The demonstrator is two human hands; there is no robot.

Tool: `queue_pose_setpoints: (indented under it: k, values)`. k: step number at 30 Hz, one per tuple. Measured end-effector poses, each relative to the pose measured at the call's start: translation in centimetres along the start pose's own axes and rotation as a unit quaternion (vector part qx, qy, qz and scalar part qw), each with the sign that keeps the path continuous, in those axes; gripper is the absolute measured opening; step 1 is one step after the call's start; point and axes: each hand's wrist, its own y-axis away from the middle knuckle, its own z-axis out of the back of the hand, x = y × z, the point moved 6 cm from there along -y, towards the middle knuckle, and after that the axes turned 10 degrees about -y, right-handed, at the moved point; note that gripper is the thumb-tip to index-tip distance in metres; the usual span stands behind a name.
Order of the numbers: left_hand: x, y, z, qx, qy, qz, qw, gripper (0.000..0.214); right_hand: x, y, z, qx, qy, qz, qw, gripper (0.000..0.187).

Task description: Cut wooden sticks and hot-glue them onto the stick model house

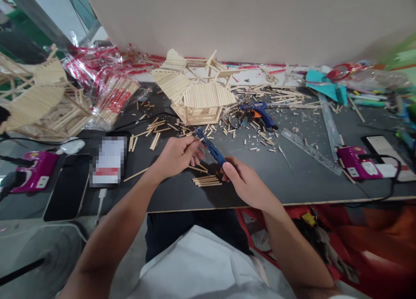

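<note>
My right hand (238, 175) is closed around a long, narrow blue hand tool (212, 149), its dark tip pointing away from me and to the left. Thumb and fingers of my left hand (178, 156) are pinched together by that tip, apparently on a thin wooden stick, mostly hidden by the fingers. Below the hands, several cut sticks (207, 180) lie side by side on the dark table (260, 182). Beyond them stands a small stick-built house model (201, 97) with slatted roofs. A blue glue gun (260, 112) with an orange trigger lies to its right.
Another stick model (42, 99) and bagged sticks (115, 95) occupy the left. Phones (108, 160) and a purple power strip (32, 171) sit nearer; a second purple strip (357, 162) is at right. Clear rulers (312, 151), a thin metal rod and stick scraps are scattered about.
</note>
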Motion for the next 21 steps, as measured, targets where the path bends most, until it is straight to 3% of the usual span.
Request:
queue_pose_setpoints:
  k: [10,21]
  values:
    - [0.2,-0.24,0.14,0.003,-0.047,-0.008,0.999,0.032,-0.78,-0.55,-0.31,-0.03,0.095,0.009,0.995,0.043]
    - [0.37,-0.3,-0.05,-0.002,-0.022,-0.004,1.0,0.03,-0.49,-0.65,0.15,-0.003,0.013,0.016,1.0,0.046]
